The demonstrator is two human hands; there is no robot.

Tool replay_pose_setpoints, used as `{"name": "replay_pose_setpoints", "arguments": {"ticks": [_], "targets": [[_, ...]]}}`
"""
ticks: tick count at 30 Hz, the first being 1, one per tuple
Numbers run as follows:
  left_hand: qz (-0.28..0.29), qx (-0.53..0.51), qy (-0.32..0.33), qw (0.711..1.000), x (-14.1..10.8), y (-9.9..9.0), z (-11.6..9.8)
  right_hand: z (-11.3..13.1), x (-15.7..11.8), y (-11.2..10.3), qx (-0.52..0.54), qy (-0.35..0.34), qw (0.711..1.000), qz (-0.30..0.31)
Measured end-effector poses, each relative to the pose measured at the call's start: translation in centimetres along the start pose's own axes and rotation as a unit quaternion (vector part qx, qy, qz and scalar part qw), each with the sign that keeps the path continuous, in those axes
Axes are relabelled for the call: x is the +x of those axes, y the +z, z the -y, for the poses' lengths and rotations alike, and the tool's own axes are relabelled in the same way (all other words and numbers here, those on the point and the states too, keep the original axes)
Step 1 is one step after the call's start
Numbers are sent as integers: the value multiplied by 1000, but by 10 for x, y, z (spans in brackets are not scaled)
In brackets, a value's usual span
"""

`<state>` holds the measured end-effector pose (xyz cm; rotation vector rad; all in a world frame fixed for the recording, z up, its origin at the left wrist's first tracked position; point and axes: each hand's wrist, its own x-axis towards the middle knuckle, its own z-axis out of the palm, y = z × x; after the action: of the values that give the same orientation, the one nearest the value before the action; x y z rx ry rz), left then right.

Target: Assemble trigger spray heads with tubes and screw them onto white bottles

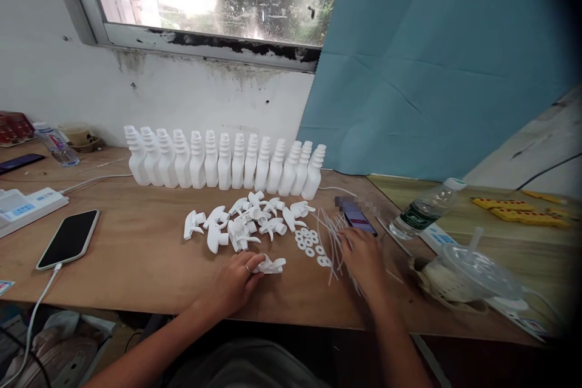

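My left hand (240, 279), wearing a ring, is closed on a white trigger spray head (273, 265) near the table's front edge. Over a loose bunch of thin, clear dip tubes (334, 248), my right hand (364, 256) has its fingers drawn together on the tubes; the fingertips are partly hidden. Between the hands lie several white ring gaskets (309, 241). A pile of white trigger spray heads (248, 219) sits just beyond my left hand. Behind it, several white plastic bottles (224, 163) stand upright in a row, without caps.
A phone (359, 217) lies beyond the tubes. To the right stand a water bottle (425, 209) and a lidded cup (468, 273) with a straw. At left are a charging phone (68, 239), a power strip (31, 209) and another bottle (58, 144). A blue curtain (422, 66) hangs behind.
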<state>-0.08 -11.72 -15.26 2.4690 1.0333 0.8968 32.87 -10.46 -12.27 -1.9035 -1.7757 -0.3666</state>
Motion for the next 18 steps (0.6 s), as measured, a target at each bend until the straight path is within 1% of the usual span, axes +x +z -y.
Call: {"name": "replay_pose_setpoints", "arguments": {"ticks": [2,3,5,8,10,14,18], "targets": [[15,-13,-3,1000,1,-3,-2,-27,1,-4,-27,39,999,4],[19,-19,-4,1000,2,-4,-3,-35,0,-5,-29,49,998,8],[24,-26,-7,999,3,-7,-6,-43,-4,-3,-26,58,998,20],[32,-26,-11,999,5,-9,-10,-38,-7,5,-11,44,998,43],[37,-17,-14,999,6,-10,-11,-33,-3,10,-9,34,998,58],[52,16,-9,998,6,-11,-13,-30,12,13,-25,25,996,80],[62,51,2,997,5,-9,-11,-27,31,17,-33,2,993,112]]}}
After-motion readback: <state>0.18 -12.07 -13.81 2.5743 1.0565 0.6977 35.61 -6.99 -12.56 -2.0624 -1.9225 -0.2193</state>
